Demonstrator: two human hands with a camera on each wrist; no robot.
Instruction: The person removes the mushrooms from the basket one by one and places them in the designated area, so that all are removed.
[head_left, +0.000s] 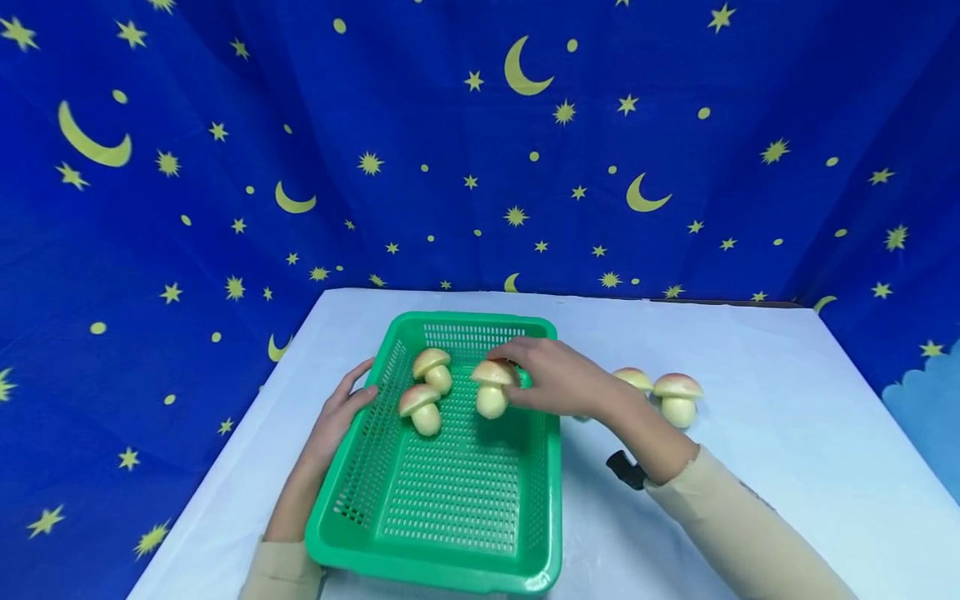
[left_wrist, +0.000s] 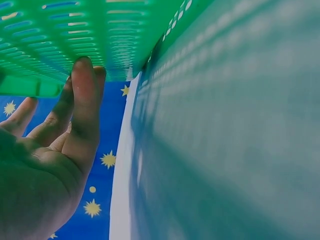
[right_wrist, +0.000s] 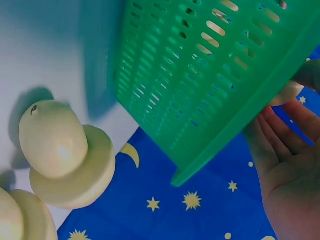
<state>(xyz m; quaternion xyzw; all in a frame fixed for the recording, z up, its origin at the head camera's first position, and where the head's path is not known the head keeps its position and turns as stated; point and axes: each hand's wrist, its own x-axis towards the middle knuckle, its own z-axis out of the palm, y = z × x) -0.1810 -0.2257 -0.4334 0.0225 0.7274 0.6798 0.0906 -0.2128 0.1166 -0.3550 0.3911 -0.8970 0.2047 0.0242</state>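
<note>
A toy mushroom [head_left: 492,400] with a pinkish cap is pinched in my right hand [head_left: 558,377], held over the inside of the green basket [head_left: 435,569]. Inside the basket, at its far left, two more mushrooms lie close together, one mushroom [head_left: 432,367] behind another mushroom [head_left: 422,408]. My left hand [head_left: 341,417] rests against the basket's left outer side. Its fingers look fairly straight in the left wrist view, touching or close to the slotted wall. The right wrist view shows the right hand [right_wrist: 295,165] beyond the basket rim, with the held mushroom mostly hidden.
To the right of the basket, a mushroom [head_left: 678,400] stands on the white table [head_left: 787,433]. Beside it another mushroom [head_left: 632,378] is partly hidden by the right forearm. A blue curtain [head_left: 450,125] with moons and stars hangs behind the table.
</note>
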